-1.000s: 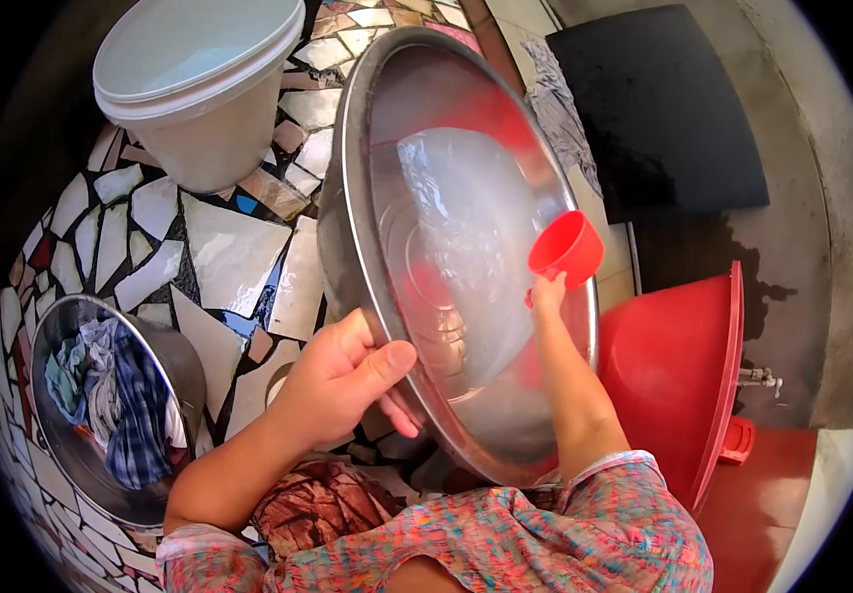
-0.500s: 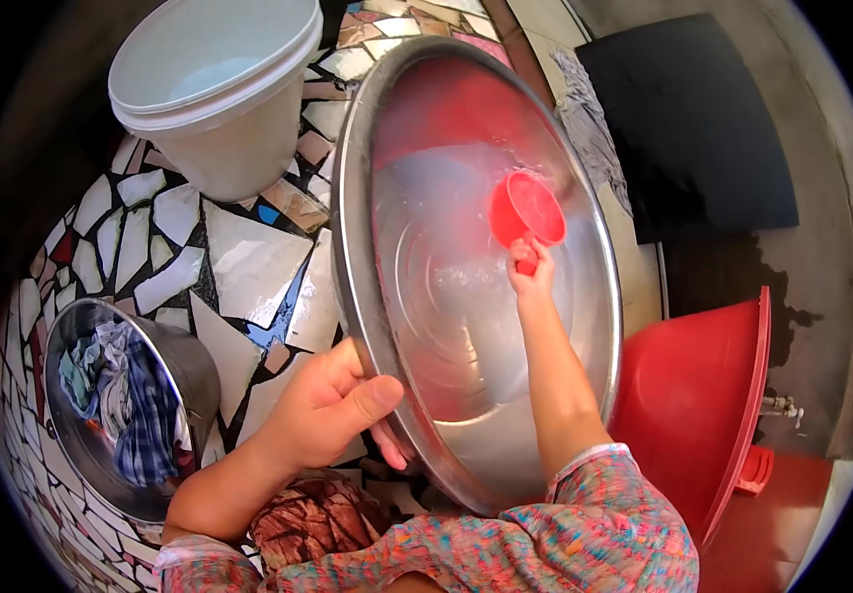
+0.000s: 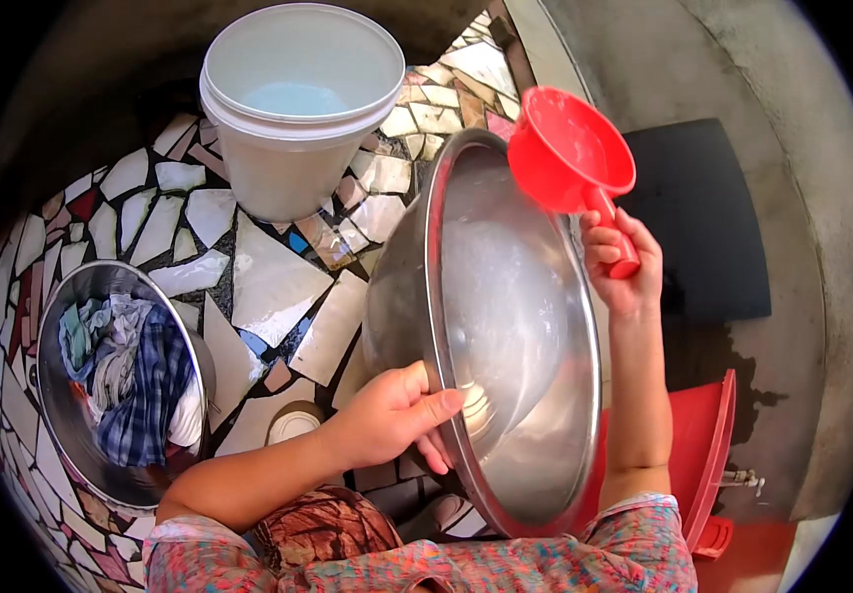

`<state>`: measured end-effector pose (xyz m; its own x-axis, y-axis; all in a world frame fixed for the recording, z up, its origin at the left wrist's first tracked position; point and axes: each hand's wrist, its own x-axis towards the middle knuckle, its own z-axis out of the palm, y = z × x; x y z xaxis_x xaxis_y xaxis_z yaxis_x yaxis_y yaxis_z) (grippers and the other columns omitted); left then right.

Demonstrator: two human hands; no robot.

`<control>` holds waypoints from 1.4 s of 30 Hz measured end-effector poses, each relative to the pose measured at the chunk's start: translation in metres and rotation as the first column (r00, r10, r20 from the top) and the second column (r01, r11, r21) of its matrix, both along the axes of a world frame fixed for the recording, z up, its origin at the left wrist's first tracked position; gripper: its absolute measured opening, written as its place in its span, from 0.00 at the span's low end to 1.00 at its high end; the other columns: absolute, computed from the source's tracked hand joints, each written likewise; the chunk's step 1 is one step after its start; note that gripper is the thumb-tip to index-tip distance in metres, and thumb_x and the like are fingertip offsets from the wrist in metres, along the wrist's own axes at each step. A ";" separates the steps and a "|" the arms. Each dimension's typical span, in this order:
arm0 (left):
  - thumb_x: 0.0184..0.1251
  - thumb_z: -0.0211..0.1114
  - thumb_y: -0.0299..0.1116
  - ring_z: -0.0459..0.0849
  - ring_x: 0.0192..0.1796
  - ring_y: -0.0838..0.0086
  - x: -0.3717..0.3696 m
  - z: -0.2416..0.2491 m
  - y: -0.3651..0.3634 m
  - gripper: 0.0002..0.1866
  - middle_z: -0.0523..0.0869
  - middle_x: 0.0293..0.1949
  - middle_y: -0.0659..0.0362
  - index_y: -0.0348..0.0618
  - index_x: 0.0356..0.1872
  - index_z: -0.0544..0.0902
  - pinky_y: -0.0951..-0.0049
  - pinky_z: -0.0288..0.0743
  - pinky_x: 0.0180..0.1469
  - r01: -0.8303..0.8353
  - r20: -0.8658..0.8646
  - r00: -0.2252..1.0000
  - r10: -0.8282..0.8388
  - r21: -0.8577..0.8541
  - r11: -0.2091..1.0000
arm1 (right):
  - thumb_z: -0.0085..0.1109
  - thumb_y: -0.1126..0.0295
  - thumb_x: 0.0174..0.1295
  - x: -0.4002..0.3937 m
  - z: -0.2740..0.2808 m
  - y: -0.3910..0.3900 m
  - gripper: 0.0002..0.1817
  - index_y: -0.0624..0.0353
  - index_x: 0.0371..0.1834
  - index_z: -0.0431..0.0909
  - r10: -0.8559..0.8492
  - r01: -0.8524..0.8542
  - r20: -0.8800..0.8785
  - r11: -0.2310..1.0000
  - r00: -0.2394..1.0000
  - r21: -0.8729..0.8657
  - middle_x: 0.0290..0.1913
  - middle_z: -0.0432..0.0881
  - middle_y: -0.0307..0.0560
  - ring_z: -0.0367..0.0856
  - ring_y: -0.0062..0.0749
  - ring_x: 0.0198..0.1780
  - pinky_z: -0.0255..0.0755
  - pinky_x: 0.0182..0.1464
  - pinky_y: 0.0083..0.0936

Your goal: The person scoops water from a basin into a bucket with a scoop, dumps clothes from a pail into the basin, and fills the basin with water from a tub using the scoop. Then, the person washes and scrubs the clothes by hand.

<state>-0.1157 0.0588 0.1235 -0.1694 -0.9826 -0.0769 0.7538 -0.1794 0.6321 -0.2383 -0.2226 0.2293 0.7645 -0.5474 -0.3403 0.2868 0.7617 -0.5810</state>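
My left hand (image 3: 404, 417) grips the near left rim of a large steel basin (image 3: 504, 326), thumb over the edge and fingers beneath. The basin is tipped steeply onto its side, its shiny inside facing right. In my right hand (image 3: 626, 259) is the handle of a red plastic dipper (image 3: 572, 148), raised over the basin's far right rim. The dipper's bowl faces up, and water seems to show in it.
A white bucket (image 3: 298, 168) with water stands on the broken-tile floor at the back left. Clothes (image 3: 140, 385) lie in a steel pot (image 3: 51, 450) at left. Behind my right arm are a red tub (image 3: 688, 415), a tap (image 3: 743, 479) and a dark panel (image 3: 698, 227).
My right hand has lifted the dipper out of the basin, up and to the right. The basin is tilted more steeply, with my left hand still on its rim.
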 end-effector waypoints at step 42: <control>0.69 0.53 0.42 0.83 0.26 0.68 0.000 -0.001 0.002 0.19 0.81 0.35 0.50 0.33 0.46 0.67 0.74 0.80 0.24 -0.047 0.059 0.997 0.043 0.068 0.997 | 0.47 0.73 0.56 -0.268 -0.335 0.029 0.40 0.52 0.72 0.42 -0.637 -0.292 -0.674 0.771 -0.375 -0.566 0.47 0.78 0.55 0.81 0.44 0.43 0.74 0.44 0.36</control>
<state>-0.1161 0.0612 0.1228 -0.1185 -0.9810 -0.1537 0.7251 -0.1912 0.6615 -0.5067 -0.1939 -0.1058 -0.4265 -0.9034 -0.0433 -0.8410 0.4138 -0.3485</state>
